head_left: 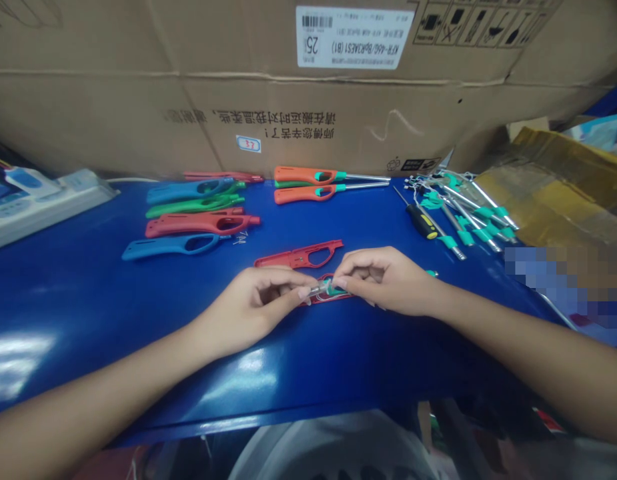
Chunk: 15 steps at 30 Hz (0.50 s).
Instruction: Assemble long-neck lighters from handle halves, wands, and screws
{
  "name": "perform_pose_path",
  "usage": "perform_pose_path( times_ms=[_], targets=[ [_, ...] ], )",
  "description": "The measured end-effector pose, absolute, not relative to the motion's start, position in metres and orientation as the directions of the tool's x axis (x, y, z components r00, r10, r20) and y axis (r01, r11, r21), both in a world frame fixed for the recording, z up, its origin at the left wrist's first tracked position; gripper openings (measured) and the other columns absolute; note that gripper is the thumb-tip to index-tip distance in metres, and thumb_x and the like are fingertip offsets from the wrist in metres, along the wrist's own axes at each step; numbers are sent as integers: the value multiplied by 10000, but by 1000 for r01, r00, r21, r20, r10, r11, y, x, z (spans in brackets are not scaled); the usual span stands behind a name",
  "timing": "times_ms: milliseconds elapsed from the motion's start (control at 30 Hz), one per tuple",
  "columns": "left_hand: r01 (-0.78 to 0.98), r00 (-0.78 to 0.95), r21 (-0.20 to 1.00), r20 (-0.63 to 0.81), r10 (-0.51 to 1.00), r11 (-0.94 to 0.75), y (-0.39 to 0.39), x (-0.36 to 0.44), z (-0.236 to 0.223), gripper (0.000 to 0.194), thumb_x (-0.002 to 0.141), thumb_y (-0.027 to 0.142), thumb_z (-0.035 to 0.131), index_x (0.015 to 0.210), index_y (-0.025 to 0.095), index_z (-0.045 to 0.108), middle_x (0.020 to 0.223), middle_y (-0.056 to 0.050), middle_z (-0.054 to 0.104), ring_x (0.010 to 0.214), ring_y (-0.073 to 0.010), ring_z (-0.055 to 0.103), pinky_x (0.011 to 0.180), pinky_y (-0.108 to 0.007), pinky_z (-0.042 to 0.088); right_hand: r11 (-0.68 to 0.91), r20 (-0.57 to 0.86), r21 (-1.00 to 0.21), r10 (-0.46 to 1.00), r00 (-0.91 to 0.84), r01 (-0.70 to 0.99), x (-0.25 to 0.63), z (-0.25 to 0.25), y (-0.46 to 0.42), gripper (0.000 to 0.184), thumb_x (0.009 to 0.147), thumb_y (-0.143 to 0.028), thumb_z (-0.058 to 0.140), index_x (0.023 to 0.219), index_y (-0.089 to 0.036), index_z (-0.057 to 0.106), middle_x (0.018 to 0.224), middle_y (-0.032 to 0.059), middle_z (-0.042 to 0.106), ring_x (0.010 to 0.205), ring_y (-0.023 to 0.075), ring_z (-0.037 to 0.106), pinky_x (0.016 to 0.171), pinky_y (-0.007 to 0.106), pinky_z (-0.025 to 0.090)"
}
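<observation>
Both hands meet over a red lighter shell half (333,297) lying on the blue table, mostly covered by the fingers. My left hand (265,300) pinches a small, clear and metallic lighter part (317,290) at the shell's left side. My right hand (383,280) is closed at the shell's right side, its thumb and finger on a green lighter piece (337,288) with thin white wire near it. Just behind them rests another red shell half (301,257), its hollow inside facing up.
Blue, green and red lighter shells (195,223) lie at the left, near a white power strip (53,200). Orange lighters (305,193) lie behind. At the right are a screwdriver (423,221), several metal lighter tubes (471,213) and a taped carton (553,187). A cardboard wall (213,100) bounds the back.
</observation>
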<state>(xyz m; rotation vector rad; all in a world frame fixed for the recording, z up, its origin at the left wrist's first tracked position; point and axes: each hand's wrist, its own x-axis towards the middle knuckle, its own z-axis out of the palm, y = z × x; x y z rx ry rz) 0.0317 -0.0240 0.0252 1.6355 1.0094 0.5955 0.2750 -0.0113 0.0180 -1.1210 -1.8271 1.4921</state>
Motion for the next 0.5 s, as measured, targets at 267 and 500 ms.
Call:
perform_pose_path(
  times_ms=[267, 500],
  targets=[
    [335, 492, 940, -109, 864, -72, -26, 32, 24, 270, 934, 337, 659, 1084, 161, 799, 921, -66, 798, 712, -151, 645, 635, -243, 466, 49, -105, -961, 845, -525, 272, 275, 18, -12, 217, 889, -357, 710, 855, -143, 712, 784, 20, 692, 499, 52, 501, 447, 205, 380],
    [337, 503, 938, -105, 858, -82, -26, 33, 22, 282, 940, 345, 654, 1093, 158, 799, 890, -64, 789, 687, -145, 611, 606, -241, 440, 51, -105, -961, 840, -532, 271, 275, 18, -11, 242, 882, -390, 723, 856, -150, 719, 809, 30, 706, 521, 62, 508, 465, 214, 383]
  ],
)
